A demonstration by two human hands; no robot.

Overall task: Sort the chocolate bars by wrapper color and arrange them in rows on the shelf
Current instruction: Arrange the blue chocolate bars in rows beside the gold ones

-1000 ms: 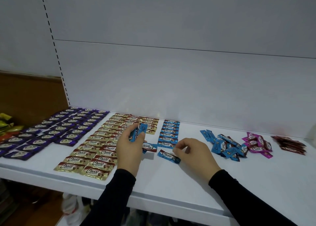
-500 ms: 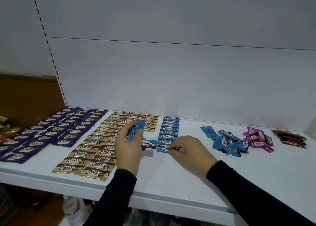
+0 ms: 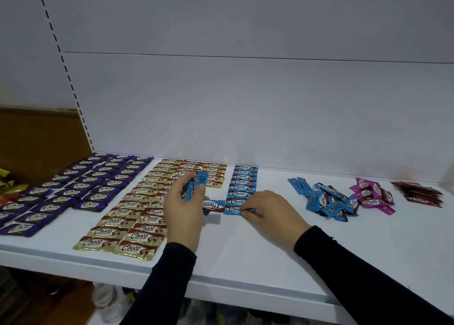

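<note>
Chocolate bars spread across white shelf (image 3: pixel 245 263), grouped by wrapper colour. Purple bars (image 3: pixel 81 187) in rows at far left; gold-and-red bars (image 3: pixel 137 209) in rows just right of those, reaching from back panel to near edge. Blue column (image 3: pixel 244 186) right of gold group, running from back panel toward near side, bars stacked one behind another. Loose blue pile (image 3: pixel 324 202) well right of column, unsorted, bars overlapping at odd angles. Pink pile (image 3: pixel 372 195) touching blue pile's right edge; dark red pile (image 3: pixel 420 193) farther right, near frame edge, blurred.

Left hand (image 3: pixel 183 214) raised just above gold rows' right side, fingers curled round small bunch of blue bars (image 3: pixel 194 184), held upright, thumb pressed against front wrapper. One more blue bar (image 3: pixel 213 205) poking out rightward from under same hand, lying flat near shelf, label upside down; held or merely lying there, cannot tell.

Right hand (image 3: pixel 267 210) low at near end of blue column, fingertips pinching right end of nearest blue bar (image 3: pixel 233 209), bar flat on shelf, lined up under bar behind it. Remaining fingers loosely curled. Black sleeves on both forearms.

Yellow and orange wrappers (image 3: pixel 7 187) at far left edge, partly cut off. Bags dimly visible below shelf.
</note>
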